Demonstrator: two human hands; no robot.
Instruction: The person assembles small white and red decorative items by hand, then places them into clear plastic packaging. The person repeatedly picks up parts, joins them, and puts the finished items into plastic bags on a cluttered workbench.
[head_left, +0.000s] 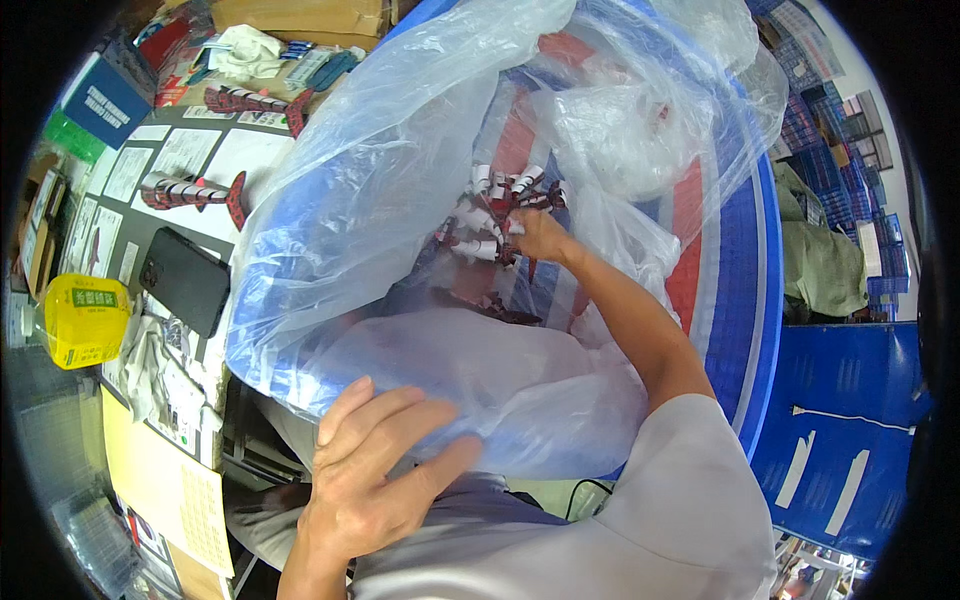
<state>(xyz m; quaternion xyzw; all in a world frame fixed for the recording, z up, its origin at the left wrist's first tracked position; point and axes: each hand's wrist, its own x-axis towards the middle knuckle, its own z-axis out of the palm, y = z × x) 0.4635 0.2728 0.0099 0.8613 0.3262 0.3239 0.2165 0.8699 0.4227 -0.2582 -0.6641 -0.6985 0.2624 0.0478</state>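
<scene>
My right hand (541, 236) reaches deep into a large clear plastic bag (400, 170) that lines a big blue tub (765, 300). Its fingers are curled at a cluster of white and dark-red segmented toy pieces (480, 245); what they grip, if anything, is hidden among the pieces. More dark-red pieces (500, 308) lie lower in the bag. My left hand (370, 480) is open, fingers spread and slightly blurred, over the bag's near edge, holding nothing.
On the table at left lie two shark-shaped jointed toys (195, 192), a black phone (185, 280), white gloves (165, 370) and a yellow-liquid bottle (85, 320). A cardboard box (300, 18) stands behind. At right is a blue panel (840, 430) with a white cable.
</scene>
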